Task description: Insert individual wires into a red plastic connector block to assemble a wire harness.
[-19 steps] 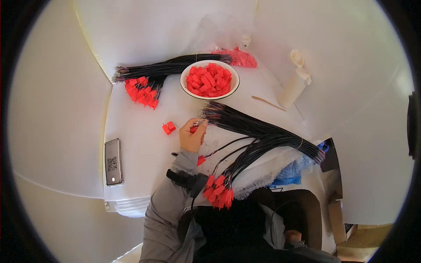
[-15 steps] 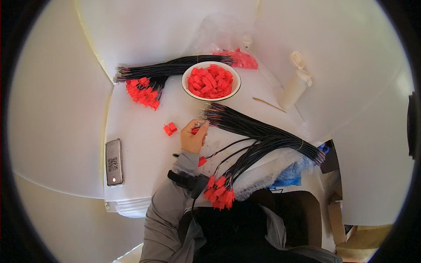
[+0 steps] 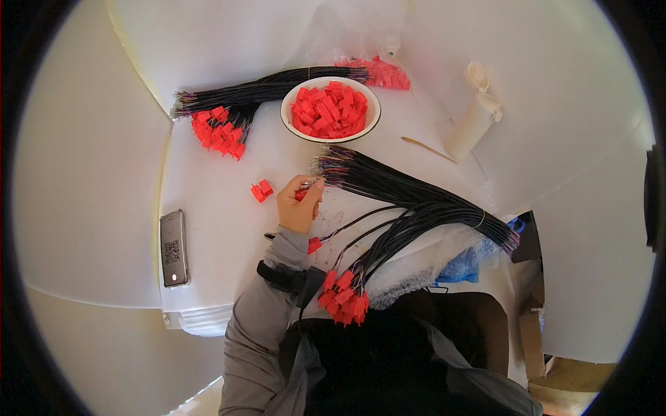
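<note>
My left hand (image 3: 297,208) is closed in a pinch on a red plastic connector (image 3: 302,195), partly hidden by the fingers. Its fingertips are at the stripped wire ends of a black cable bundle (image 3: 409,191), close by on the right. Whether the connector touches a wire, I cannot tell. Several of the bundle's cables bend back toward me and end in a cluster of red connectors (image 3: 345,298). One more connector (image 3: 314,245) sits beside my left wrist on a thin cable. My right hand is out of view.
A white bowl (image 3: 286,125) full of red connectors stands beyond my hand. Behind it lie another cable bundle (image 3: 239,95) and a clear bag of connectors (image 3: 381,73). Loose connectors (image 3: 262,190) and a phone (image 3: 174,248) are on the left; a white bottle (image 3: 472,128) and pointed stick (image 3: 428,149) are right.
The whole view has shifted a little, so the table things sit higher in the picture. My left hand keeps its pinch on the connector beside the wire ends.
</note>
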Tool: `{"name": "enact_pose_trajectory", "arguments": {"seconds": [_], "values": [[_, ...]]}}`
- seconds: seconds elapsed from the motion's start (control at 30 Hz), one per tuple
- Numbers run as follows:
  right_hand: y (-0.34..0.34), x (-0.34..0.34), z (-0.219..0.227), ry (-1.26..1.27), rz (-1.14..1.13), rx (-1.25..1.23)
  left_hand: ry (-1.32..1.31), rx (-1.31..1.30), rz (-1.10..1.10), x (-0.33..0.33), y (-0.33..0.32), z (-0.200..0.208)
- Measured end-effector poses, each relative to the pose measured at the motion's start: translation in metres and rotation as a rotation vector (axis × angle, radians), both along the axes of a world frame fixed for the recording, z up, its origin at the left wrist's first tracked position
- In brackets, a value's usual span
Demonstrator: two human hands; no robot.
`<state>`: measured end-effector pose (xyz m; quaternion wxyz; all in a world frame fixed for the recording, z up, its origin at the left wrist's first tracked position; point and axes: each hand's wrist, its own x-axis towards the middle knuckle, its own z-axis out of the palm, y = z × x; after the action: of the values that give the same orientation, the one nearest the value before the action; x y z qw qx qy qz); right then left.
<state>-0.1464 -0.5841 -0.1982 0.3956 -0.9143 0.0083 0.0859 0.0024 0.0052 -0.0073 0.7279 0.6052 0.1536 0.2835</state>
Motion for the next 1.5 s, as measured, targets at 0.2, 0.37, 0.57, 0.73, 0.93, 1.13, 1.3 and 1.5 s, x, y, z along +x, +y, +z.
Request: {"name": "enact_pose_trajectory", "arguments": {"seconds": [0.2,0.37,0.57,0.73,0.93,1.13,1.3,1.5], "values": [[-0.002,0.000,0.004,0.000,0.052,-0.112,0.015,-0.008,0.000,-0.001,0.000,-0.001],[0.000,-0.001,0.009,-0.007,0.089,-0.203,-0.010,0.010,-0.004,0.001,0.002,-0.002],[0.001,0.000,0.017,-0.024,0.134,-0.310,-0.006,0.019,0.004,0.001,0.002,-0.001],[0.005,0.008,0.024,-0.053,0.166,-0.398,0.023,0.033,-0.004,-0.001,0.000,0.002],[0.015,0.025,0.035,-0.097,0.212,-0.503,0.029,0.026,-0.007,0.000,0.000,0.000],[0.025,0.042,0.050,-0.142,0.258,-0.616,0.011,0.031,-0.008,0.000,0.000,0.002],[0.038,0.065,0.067,-0.197,0.317,-0.706,0.035,0.037,0.013,0.000,0.003,0.000],[0.069,0.100,0.084,-0.274,0.424,-0.795,0.020,-0.009,-0.009,0.000,0.002,-0.003]]}}
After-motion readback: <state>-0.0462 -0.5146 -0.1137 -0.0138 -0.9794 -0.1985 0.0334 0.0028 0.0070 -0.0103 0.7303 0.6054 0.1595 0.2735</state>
